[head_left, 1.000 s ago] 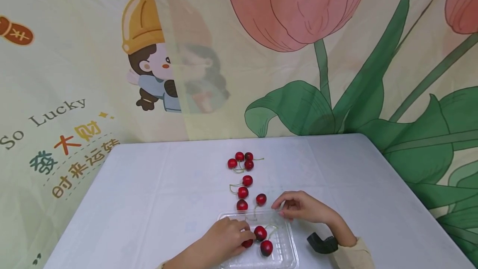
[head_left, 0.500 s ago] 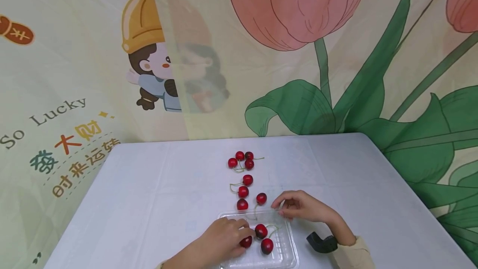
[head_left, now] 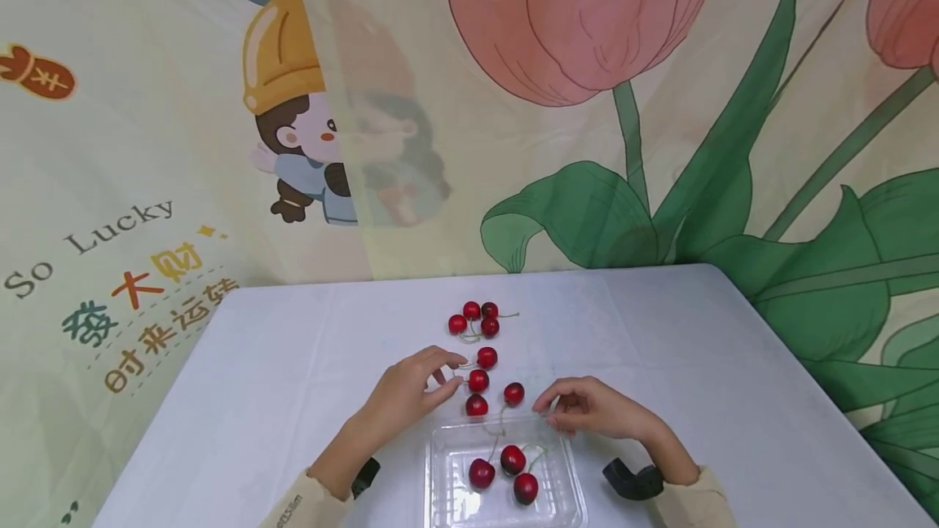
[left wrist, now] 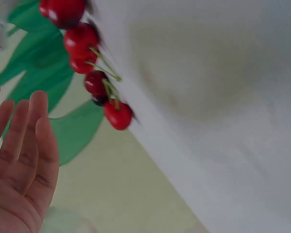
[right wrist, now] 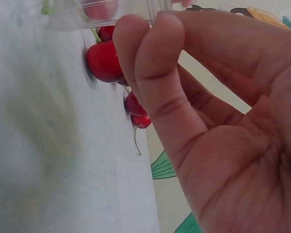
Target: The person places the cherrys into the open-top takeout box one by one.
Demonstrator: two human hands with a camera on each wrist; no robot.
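Note:
A clear plastic box (head_left: pixel 449 463) lies at the front of the table with three red cherries inside, among them a stemmed cherry (head_left: pixel 481 473). My right hand (head_left: pixel 597 408) pinches the box's far right corner; thumb and finger meet at the rim in the right wrist view. Beyond the box my left hand (head_left: pixel 407 389) hovers beside the loose cherries, its thumb and fingers apart. The fingertips are right at the thin stems of an upper cherry (head_left: pixel 487 358) and a lower cherry (head_left: pixel 478 381). In the left wrist view the fingers (left wrist: pixel 39 114) look relaxed, with nothing between them.
Farther back sits a cluster of several cherries (head_left: pixel 490 327). Two more, a cherry (head_left: pixel 477 405) and another cherry (head_left: pixel 513 393), lie just past the box's far rim. White cloth (head_left: pixel 293 381) covers the table, and a printed curtain (head_left: pixel 411 251) hangs behind it.
My left hand has let go of a cherry inside the box and moved up and away to the loose cherries' stems. The right hand stays at the box corner.

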